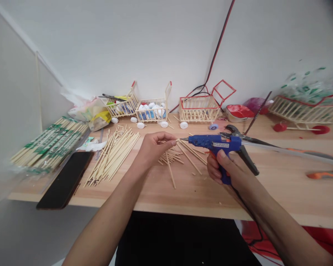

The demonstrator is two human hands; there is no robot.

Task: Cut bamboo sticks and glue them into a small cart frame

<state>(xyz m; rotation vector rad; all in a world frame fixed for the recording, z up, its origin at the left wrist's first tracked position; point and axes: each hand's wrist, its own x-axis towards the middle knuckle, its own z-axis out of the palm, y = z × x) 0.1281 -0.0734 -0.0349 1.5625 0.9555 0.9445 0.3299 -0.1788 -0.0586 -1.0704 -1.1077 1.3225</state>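
Observation:
My right hand [224,166] is wrapped around a blue hot glue gun [205,141], which points left with a long clear glue stick [291,151] out of its back. The gun's metal nozzle meets the fingertips of my left hand [157,146]. Thumb and fingers there are pinched on a short wooden stick, mostly hidden, with only a pale end showing at the nozzle. Below both hands, cut wooden sticks [170,171] lie loose on the wooden table [166,199]. Black-jawed pliers [248,159] rest behind my right hand.
Small stick-built carts [198,115] line the wall, some filled with bottle caps [152,111]. Left are a stick pile [113,155], packaged sticks [52,144] and a black phone [65,181]. A bowl of red paint [240,112] and a larger cart [302,112] stand right.

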